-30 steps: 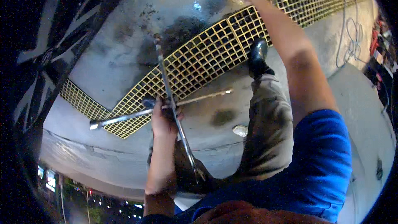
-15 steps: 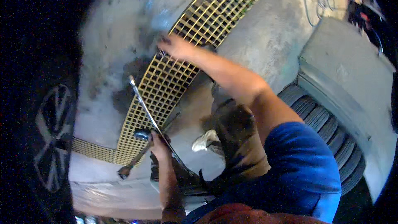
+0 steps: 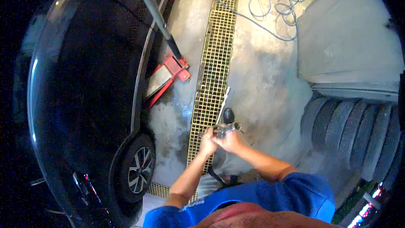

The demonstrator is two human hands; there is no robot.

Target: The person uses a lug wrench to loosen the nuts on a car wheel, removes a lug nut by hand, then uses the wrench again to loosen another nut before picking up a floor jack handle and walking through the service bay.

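Gripping a metal wrench near the yellow floor grate.
Left hand and right hand are clasping it close together; a black car is standing left, beside a red jack.

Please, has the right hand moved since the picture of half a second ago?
Yes. Against the yellow floor grate, the right hand went from the edge nearer the black car to the opposite side, beside the left hand.
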